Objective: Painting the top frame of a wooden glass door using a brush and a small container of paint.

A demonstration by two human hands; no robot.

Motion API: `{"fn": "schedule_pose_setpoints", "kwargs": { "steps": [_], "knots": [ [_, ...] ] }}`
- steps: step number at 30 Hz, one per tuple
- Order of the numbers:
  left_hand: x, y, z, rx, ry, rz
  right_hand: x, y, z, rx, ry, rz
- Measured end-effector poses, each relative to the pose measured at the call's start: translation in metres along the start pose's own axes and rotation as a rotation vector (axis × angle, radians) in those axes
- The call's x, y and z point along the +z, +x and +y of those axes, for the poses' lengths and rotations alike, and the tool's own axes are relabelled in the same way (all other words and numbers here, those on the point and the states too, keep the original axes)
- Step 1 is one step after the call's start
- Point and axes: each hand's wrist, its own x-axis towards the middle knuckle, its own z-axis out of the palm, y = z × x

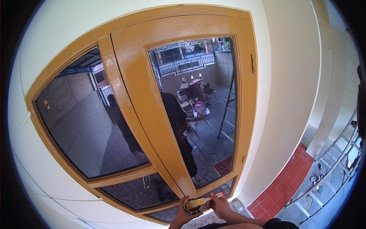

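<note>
My left hand (182, 214) is wrapped round a small round paint cup (195, 210) with brownish contents, low in the view. Between the fingers of my right hand (221, 206) is the handle of a flat paintbrush (201, 201), its pale bristles lying over the cup's rim. Whether the bristle tips touch the paint I cannot tell. Just beyond both hands stands a yellow-brown wooden door and window frame (139, 95) with dark reflective glass panes (206, 114). Its painted wood looks glossy in places.
Cream walls (286, 76) flank the frame. Red floor tiles (280, 187) lie at the lower right, with a metal ladder (328, 183) beyond them. A cable (57, 196) runs along the left wall. The glass mirrors chairs, a ladder and dark figures.
</note>
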Motion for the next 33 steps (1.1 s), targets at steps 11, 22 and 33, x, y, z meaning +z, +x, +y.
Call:
{"fn": "schedule_pose_setpoints", "kwargs": {
  "steps": [11, 22, 33],
  "knots": [
    [-0.002, 0.010, 0.000, 0.081, 0.017, -0.007, 0.006, 0.004, -0.011, -0.011, 0.007, -0.026],
    [0.015, 0.048, -0.011, 0.070, 0.017, -0.051, -0.005, 0.020, -0.043, -0.021, 0.041, -0.038],
    [0.029, 0.077, -0.014, 0.049, 0.201, -0.113, -0.022, 0.039, -0.071, -0.032, 0.055, -0.022]
  ]
}}
